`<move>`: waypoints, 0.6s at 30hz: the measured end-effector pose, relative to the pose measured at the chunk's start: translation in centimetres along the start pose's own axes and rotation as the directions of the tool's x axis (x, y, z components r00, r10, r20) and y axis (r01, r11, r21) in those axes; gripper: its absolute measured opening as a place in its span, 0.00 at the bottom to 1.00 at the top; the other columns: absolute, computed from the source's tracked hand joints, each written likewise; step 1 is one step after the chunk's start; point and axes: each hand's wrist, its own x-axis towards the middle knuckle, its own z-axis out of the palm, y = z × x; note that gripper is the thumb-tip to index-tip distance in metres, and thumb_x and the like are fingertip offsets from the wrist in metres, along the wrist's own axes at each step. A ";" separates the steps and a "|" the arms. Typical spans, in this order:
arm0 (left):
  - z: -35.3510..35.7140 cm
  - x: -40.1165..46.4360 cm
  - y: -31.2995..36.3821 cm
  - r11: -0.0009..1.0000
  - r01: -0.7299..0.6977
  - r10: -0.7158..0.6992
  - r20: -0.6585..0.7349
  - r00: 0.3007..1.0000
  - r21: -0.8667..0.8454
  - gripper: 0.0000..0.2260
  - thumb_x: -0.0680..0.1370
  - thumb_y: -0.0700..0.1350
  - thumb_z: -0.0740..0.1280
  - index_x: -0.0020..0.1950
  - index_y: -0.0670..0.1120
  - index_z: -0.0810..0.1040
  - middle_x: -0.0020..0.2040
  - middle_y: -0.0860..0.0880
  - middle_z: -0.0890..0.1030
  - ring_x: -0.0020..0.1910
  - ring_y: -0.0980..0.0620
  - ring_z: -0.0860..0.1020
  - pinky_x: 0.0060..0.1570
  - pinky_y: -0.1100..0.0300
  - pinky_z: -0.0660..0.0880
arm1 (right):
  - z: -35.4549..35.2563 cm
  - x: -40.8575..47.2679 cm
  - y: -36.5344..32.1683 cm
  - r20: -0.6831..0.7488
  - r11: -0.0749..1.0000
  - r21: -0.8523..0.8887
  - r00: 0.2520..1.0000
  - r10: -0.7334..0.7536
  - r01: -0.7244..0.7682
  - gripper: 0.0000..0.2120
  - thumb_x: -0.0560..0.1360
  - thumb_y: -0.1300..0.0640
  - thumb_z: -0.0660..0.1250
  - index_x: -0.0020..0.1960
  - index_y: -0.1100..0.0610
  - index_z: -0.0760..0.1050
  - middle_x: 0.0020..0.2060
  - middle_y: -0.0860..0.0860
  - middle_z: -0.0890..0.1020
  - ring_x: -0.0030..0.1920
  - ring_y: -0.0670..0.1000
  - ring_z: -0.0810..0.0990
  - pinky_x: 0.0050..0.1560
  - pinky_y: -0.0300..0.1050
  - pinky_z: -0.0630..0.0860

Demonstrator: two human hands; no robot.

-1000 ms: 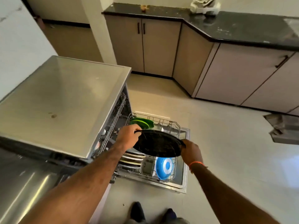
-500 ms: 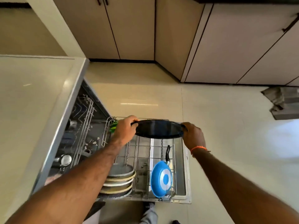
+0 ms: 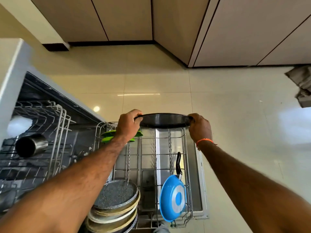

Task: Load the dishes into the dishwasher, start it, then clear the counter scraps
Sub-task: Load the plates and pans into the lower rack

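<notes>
Both hands grip a dark round pan (image 3: 164, 120) by its two small side handles: the left hand (image 3: 128, 126) is curled round the left handle, the right hand (image 3: 200, 127) round the right one. The pan hangs roughly level over the far edge of the pulled-out lower rack (image 3: 185, 165), not yet set among the tines.

Loading looks well underway but unfinished. At the near left corner of the rack a row of plates (image 3: 116, 206) stands on edge, a speckled grey one in front. At the near right corner a blue frying pan (image 3: 174, 197) stands upright, its black handle pointing toward the far edge. Green plates (image 3: 107, 137) sit at the far left corner, partly hidden behind the left wrist. The middle of the rack is bare wire, so there is room for the dark pan (it probably needs tipping onto its edge to fit the tines). Inside the machine, a steel cup (image 3: 31, 145) lies on its side in the upper rack (image 3: 55, 125).

Left to do, as I judge it: seat this pan, push the racks in, shut the door, start the cycle, then clear the counter scraps. The counter is out of view, so I cannot tell what dishes remain.
</notes>
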 end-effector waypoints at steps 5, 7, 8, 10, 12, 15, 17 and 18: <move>1.8 0.2 -1.5 0.997 0.041 -0.045 0.061 0.997 0.066 0.08 0.77 0.38 0.72 0.55 0.45 0.84 0.49 0.48 0.86 0.45 0.48 0.84 0.48 0.56 0.81 | 1.5 0.2 1.2 0.090 0.998 -0.056 0.996 0.010 -0.005 0.12 0.81 0.63 0.61 0.59 0.55 0.80 0.47 0.54 0.84 0.44 0.52 0.80 0.48 0.48 0.80; 2.1 -0.1 -2.0 0.993 0.067 -0.073 0.071 0.995 0.093 0.09 0.79 0.38 0.70 0.57 0.45 0.84 0.51 0.47 0.86 0.45 0.48 0.84 0.46 0.62 0.78 | 2.6 0.0 1.7 0.159 0.995 -0.097 0.987 0.007 0.009 0.12 0.81 0.61 0.61 0.60 0.51 0.79 0.47 0.54 0.84 0.43 0.54 0.82 0.47 0.52 0.82; 2.3 -0.3 -2.2 0.993 0.072 -0.080 0.077 0.994 0.097 0.10 0.79 0.38 0.69 0.59 0.45 0.84 0.53 0.47 0.86 0.45 0.48 0.84 0.45 0.64 0.76 | 3.0 0.0 1.8 0.180 0.994 -0.108 0.984 0.008 0.011 0.13 0.81 0.60 0.61 0.61 0.50 0.79 0.48 0.54 0.85 0.44 0.55 0.83 0.48 0.52 0.83; 2.4 -0.4 -2.3 0.991 0.080 -0.089 0.091 0.992 0.104 0.13 0.80 0.38 0.68 0.64 0.45 0.82 0.59 0.45 0.85 0.46 0.46 0.84 0.44 0.64 0.76 | 3.7 0.0 1.7 0.193 0.994 -0.107 0.981 0.031 -0.011 0.15 0.81 0.60 0.60 0.64 0.50 0.78 0.50 0.55 0.85 0.47 0.56 0.83 0.50 0.51 0.82; 2.5 -0.4 -2.2 0.990 0.070 -0.083 0.108 0.991 0.124 0.16 0.81 0.39 0.68 0.69 0.45 0.79 0.62 0.44 0.83 0.50 0.44 0.83 0.49 0.61 0.77 | 4.1 0.2 1.5 0.189 0.993 -0.115 0.981 0.052 -0.030 0.17 0.81 0.61 0.60 0.68 0.52 0.75 0.55 0.57 0.84 0.53 0.57 0.82 0.54 0.52 0.81; 2.5 -0.2 -2.0 0.989 0.067 -0.085 0.141 0.986 0.129 0.21 0.80 0.39 0.69 0.73 0.43 0.74 0.68 0.43 0.79 0.64 0.45 0.79 0.63 0.60 0.73 | 4.1 0.0 1.1 0.181 0.990 -0.133 0.982 0.062 -0.038 0.20 0.82 0.59 0.60 0.74 0.55 0.68 0.65 0.58 0.78 0.64 0.60 0.78 0.61 0.58 0.78; 2.2 0.1 -1.9 0.987 0.075 -0.097 0.154 0.983 0.144 0.25 0.78 0.40 0.71 0.75 0.42 0.71 0.71 0.44 0.76 0.69 0.46 0.76 0.68 0.58 0.70 | 3.9 0.0 0.6 0.183 0.989 -0.146 0.982 0.047 -0.020 0.22 0.82 0.57 0.62 0.75 0.55 0.65 0.68 0.58 0.76 0.67 0.60 0.75 0.64 0.59 0.76; 2.1 0.1 -1.9 0.985 0.076 -0.101 0.164 0.981 0.156 0.27 0.78 0.40 0.71 0.76 0.42 0.70 0.72 0.44 0.75 0.71 0.46 0.74 0.70 0.56 0.69 | 3.8 -0.1 0.3 0.188 0.988 -0.153 0.982 0.036 -0.007 0.24 0.81 0.57 0.64 0.76 0.55 0.64 0.69 0.58 0.75 0.67 0.60 0.74 0.65 0.59 0.75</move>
